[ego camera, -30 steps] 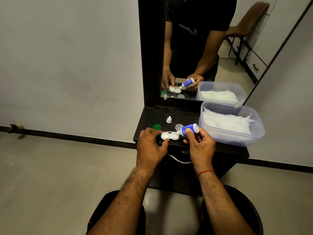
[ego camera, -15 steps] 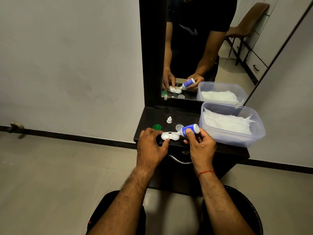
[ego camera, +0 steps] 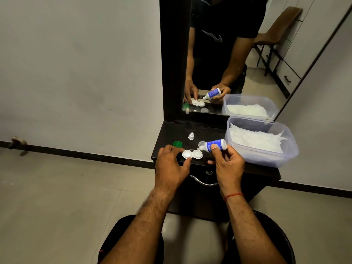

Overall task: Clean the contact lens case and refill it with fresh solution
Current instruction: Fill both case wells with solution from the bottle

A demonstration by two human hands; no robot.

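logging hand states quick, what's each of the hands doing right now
left hand: pinches the left end of the lens case.
right hand: grips the solution bottle.

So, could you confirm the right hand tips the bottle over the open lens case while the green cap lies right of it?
No, the head view shows the green cap left of the lens case; the right hand does tip the bottle over it.

I see the left hand [ego camera: 169, 164] and the right hand [ego camera: 228, 166] bare, with the forearms uncovered and hairy. A thin red thread bracelet [ego camera: 233, 196] circles the right wrist. Black cloth [ego camera: 278, 239] covers both thighs. The mirror [ego camera: 257, 73] shows a black short-sleeved T-shirt [ego camera: 219, 20] with a pale curved mark on the chest.
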